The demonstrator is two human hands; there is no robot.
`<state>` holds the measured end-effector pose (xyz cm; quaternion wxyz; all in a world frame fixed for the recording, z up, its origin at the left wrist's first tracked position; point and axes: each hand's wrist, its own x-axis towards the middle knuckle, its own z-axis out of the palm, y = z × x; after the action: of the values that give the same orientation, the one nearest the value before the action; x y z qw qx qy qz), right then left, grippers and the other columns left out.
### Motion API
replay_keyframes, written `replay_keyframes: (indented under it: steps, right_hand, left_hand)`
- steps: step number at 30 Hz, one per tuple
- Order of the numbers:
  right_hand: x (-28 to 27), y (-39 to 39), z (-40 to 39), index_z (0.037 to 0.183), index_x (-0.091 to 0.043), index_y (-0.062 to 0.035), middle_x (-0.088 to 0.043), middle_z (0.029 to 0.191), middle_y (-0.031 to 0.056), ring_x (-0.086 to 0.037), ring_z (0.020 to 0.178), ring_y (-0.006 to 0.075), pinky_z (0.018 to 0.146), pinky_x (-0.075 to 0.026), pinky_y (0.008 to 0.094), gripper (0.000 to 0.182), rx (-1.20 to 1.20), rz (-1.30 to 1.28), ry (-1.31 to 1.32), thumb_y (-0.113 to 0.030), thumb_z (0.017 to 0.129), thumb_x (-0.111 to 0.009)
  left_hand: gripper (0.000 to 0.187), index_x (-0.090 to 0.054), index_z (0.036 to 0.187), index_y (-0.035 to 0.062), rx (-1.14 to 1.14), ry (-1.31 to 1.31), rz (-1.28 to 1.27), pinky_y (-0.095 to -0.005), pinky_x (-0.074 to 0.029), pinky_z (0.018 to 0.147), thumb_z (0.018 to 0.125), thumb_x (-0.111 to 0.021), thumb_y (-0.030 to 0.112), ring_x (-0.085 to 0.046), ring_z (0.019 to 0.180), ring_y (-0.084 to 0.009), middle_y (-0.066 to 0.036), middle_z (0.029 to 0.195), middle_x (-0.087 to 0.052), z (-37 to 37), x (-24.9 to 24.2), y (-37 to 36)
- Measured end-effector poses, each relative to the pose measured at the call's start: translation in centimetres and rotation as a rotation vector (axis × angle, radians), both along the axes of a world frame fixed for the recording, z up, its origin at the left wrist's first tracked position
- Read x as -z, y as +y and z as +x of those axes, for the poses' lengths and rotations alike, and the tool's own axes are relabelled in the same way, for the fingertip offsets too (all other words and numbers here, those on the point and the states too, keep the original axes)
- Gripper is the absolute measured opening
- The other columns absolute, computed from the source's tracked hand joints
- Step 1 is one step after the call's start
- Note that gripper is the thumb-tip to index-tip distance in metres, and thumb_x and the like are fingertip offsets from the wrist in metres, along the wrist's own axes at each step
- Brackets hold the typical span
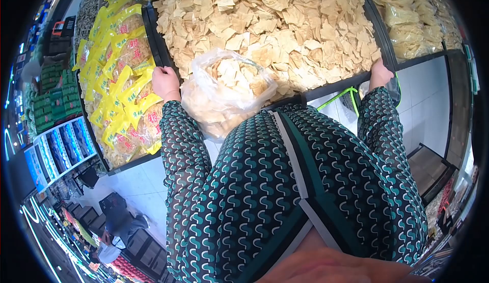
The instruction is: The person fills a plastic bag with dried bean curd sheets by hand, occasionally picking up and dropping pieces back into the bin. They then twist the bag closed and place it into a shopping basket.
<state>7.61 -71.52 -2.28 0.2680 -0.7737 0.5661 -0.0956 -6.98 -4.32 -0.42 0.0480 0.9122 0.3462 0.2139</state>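
Observation:
In front of me is a wide black-rimmed bin [160,38] heaped with pale dried sheets [275,23] broken into flakes, looking like dried tofu skin. My left hand [166,83] is closed at the bin's left front corner, against the black divider. At the right front corner, my right hand [380,74] has its fingers curled at the rim; their tips are partly hidden. Between my arms, an open clear plastic bag [219,94] filled with the same flakes rests against the front rim and my body. A clear item with a green edge [395,90] hangs beside my right hand.
Left of the bin lie several yellow-and-clear packets [127,54] with red print. Bagged pale dried goods [407,18] fill the bin on the right. A bright green strip [336,98] hangs below the front rim. A person [119,222] is at the lower left.

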Motion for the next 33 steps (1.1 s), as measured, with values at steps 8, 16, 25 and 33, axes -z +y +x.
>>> replay_keyframes:
  steps: [8, 16, 25, 33]
  right_hand:
    - [-0.44, 0.22, 0.07, 0.133, -0.031, 0.0121, -0.051, 0.131, 0.0309, -0.053, 0.121, 0.0399, 0.103, -0.041, 0.0419, 0.093, 0.008, 0.013, 0.022, -0.051, 0.074, -0.066]
    - [0.0, 0.01, 0.0, 0.132, -0.032, 0.0119, -0.051, 0.13, 0.031, -0.054, 0.12, 0.0399, 0.103, -0.041, 0.0418, 0.091, 0.001, 0.001, 0.007, -0.051, 0.075, -0.065]
    - [0.04, -0.18, 0.09, 0.132, -0.032, 0.0123, -0.05, 0.131, 0.0308, -0.052, 0.122, 0.0394, 0.104, -0.04, 0.0428, 0.092, 0.006, 0.015, 0.021, -0.05, 0.075, -0.067]
    - [0.31, -0.24, 0.22, 0.132, -0.032, 0.0119, -0.05, 0.132, 0.0306, -0.052, 0.123, 0.039, 0.103, -0.041, 0.0429, 0.093, 0.014, 0.012, 0.001, -0.052, 0.074, -0.067]
  left_hand:
    - [0.022, -0.058, 0.077, 0.0075, -0.001, -0.007, -0.009, -0.0464, -0.048, 0.068, 0.084, -0.058, 0.028, -0.061, 0.078, -0.0351, -0.012, 0.081, -0.063, -0.05, 0.13, 0.05]
    - [0.021, -0.058, 0.077, 0.0065, 0.013, -0.026, 0.028, -0.047, -0.048, 0.068, 0.084, -0.059, 0.027, -0.061, 0.077, -0.0357, -0.013, 0.081, -0.064, -0.04, 0.15, -0.02]
    - [0.021, -0.059, 0.077, 0.0063, 0.014, -0.012, -0.003, -0.0464, -0.048, 0.067, 0.084, -0.058, 0.026, -0.061, 0.077, -0.0358, -0.013, 0.08, -0.064, -0.13, -0.34, -0.29]
    - [0.022, -0.058, 0.076, 0.0066, 0.019, -0.014, 0.005, -0.0467, -0.048, 0.067, 0.084, -0.058, 0.027, -0.062, 0.077, -0.0358, -0.014, 0.08, -0.064, -0.13, -0.22, -0.18]
